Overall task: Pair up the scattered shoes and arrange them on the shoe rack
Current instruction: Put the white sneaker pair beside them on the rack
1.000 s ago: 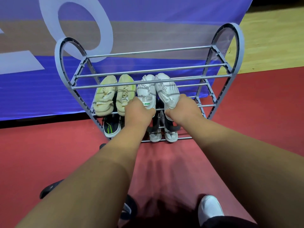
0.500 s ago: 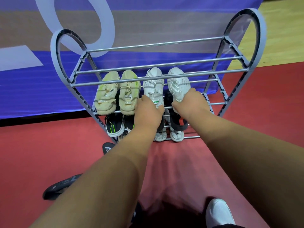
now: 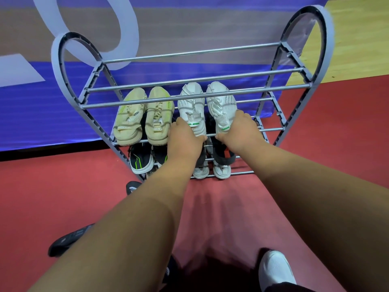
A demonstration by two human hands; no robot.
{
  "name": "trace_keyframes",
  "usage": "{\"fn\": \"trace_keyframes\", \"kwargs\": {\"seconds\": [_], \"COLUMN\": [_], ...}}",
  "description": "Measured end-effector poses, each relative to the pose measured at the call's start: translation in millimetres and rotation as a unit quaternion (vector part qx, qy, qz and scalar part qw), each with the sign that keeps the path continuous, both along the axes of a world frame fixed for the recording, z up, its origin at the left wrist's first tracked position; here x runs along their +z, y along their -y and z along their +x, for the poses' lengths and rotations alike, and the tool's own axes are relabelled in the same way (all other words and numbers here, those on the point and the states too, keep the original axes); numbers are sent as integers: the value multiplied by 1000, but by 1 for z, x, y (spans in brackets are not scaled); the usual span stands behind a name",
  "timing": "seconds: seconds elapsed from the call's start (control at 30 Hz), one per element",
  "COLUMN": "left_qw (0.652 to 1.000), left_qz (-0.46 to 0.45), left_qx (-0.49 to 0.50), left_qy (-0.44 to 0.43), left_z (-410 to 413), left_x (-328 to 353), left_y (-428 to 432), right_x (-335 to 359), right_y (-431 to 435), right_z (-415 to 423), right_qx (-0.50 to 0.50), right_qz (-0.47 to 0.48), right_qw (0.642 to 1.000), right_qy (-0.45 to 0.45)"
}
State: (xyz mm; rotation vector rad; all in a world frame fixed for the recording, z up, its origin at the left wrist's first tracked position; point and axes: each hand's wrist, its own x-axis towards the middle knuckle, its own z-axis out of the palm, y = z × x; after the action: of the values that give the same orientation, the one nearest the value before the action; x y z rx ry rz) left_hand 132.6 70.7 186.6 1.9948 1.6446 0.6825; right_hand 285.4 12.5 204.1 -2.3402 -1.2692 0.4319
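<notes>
A grey heart-shaped shoe rack (image 3: 195, 80) stands against a blue banner. On its middle shelf a beige pair (image 3: 143, 116) lies at the left and two white sneakers at the right. My left hand (image 3: 185, 140) grips the heel of the left white sneaker (image 3: 190, 104). My right hand (image 3: 242, 131) grips the heel of the right white sneaker (image 3: 221, 104). On the bottom shelf sit a black pair with green stripes (image 3: 140, 159) and a white-toed pair (image 3: 212, 169), both partly hidden by my arms.
Black shoes lie on the red floor: one (image 3: 132, 186) by the rack's foot, another (image 3: 67, 241) at the lower left under my left arm. My own white shoe (image 3: 273, 268) shows at the bottom. The rack's top shelf carries nothing. Wooden floor lies at the far right.
Both hands have stayed on the white sneakers' heels while pushing them a little further onto the middle shelf. The camera has moved closer and tilted slightly.
</notes>
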Motion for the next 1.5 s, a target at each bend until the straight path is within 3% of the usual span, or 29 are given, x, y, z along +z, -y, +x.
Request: {"fn": "trace_keyframes", "kwargs": {"seconds": [0.33,0.8,1.2,1.3,1.43,1.5], "left_qw": [998,994,976,969,974,971], "left_qz": [30,-7,-34,-57,-156,-182], "left_qx": [-30,-84,-168,-183,-154,-154], "left_qy": [-37,-62,-135,-156,-50,-23], "left_z": [0,-21,-84,-102,-124,-138], "left_x": [1,43,75,80,95,109], "left_y": [1,15,60,65,71,74], "right_x": [2,30,53,59,67,69], "right_y": [8,36,83,87,83,79], "right_z": [3,-11,-46,-59,-100,-128], "right_qx": [57,75,33,62,111,168], "right_qz": [-13,-52,-57,-60,-65,-92], "right_qw": [998,995,998,996,992,981], "right_qy": [27,36,17,20,-16,11]}}
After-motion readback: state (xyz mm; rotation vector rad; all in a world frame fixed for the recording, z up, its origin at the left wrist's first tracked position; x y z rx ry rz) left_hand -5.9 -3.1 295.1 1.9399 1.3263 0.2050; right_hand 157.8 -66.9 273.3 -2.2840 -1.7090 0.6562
